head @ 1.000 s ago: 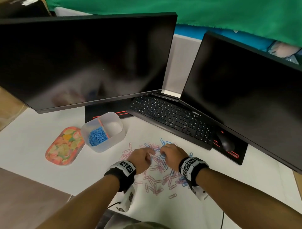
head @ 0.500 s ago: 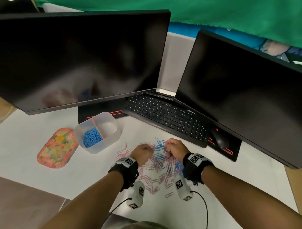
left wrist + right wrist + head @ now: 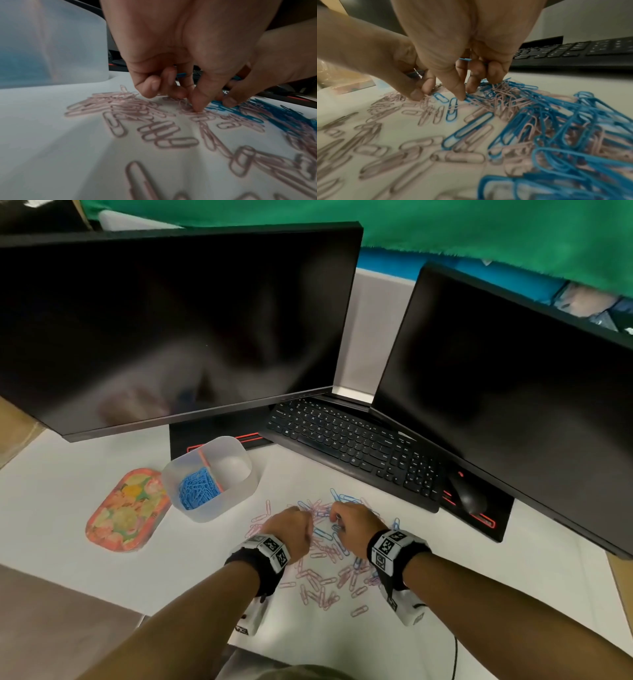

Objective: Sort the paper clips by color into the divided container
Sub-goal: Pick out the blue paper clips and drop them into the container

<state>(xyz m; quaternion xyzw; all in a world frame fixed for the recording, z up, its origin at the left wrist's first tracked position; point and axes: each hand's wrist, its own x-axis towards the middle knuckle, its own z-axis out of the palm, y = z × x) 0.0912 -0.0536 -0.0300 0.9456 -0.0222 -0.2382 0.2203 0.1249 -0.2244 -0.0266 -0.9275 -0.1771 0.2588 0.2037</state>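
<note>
Both hands are down in the clip pile, just right of the container on the white desk: left hand has fingers curled, thumb and fingertips pressing into pink clips, though I can't tell if it actually holds one. Right hand has fingers curled around a few blue clips, fingertips touching the mixed pile. The container's left compartment holds blue clips; its right one shows none.

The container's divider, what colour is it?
Orange-pink; the divider shows best in the head view.
</note>
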